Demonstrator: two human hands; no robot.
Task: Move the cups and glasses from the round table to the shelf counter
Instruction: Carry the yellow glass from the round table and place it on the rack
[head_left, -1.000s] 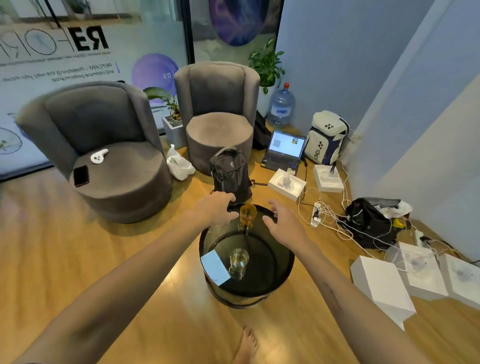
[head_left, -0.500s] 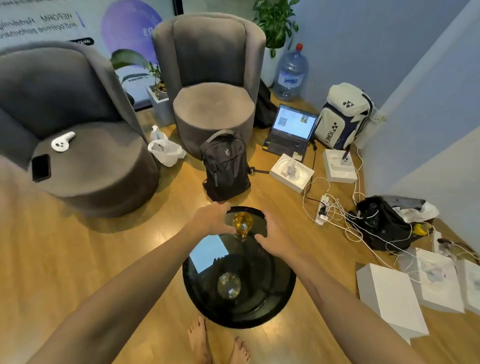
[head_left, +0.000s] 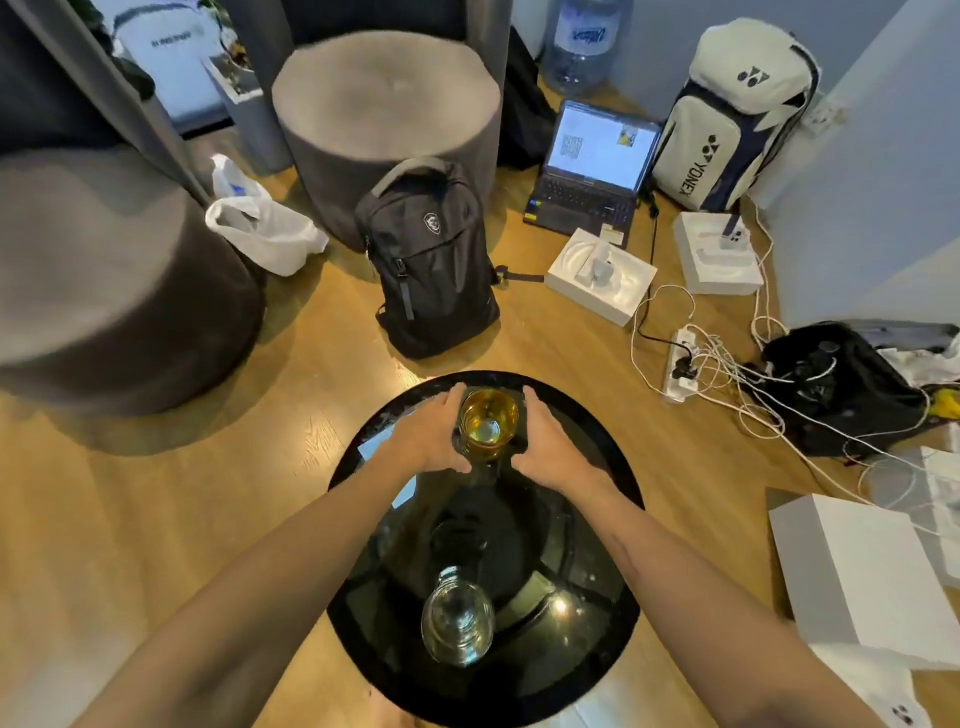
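Observation:
An amber glass (head_left: 489, 424) stands on the far side of the round black glass table (head_left: 615, 525). My left hand (head_left: 428, 439) curls round its left side, fingers and thumb touching it. My right hand (head_left: 553, 447) is cupped close on the glass's right side, with a thin dark gap showing between palm and glass. A clear empty glass (head_left: 457, 622) stands on the table's near side, between my forearms and apart from both hands.
A black backpack (head_left: 434, 260) stands just beyond the table. Two grey armchairs (head_left: 387, 98) are behind it. A laptop (head_left: 592, 171), white boxes (head_left: 600, 275), a power strip with tangled cables (head_left: 683, 364) and a black bag (head_left: 841, 384) lie on the floor to the right.
The camera has moved in over the table and tilted down. Both hands have closed in from either side onto the amber glass, the left one now touching it.

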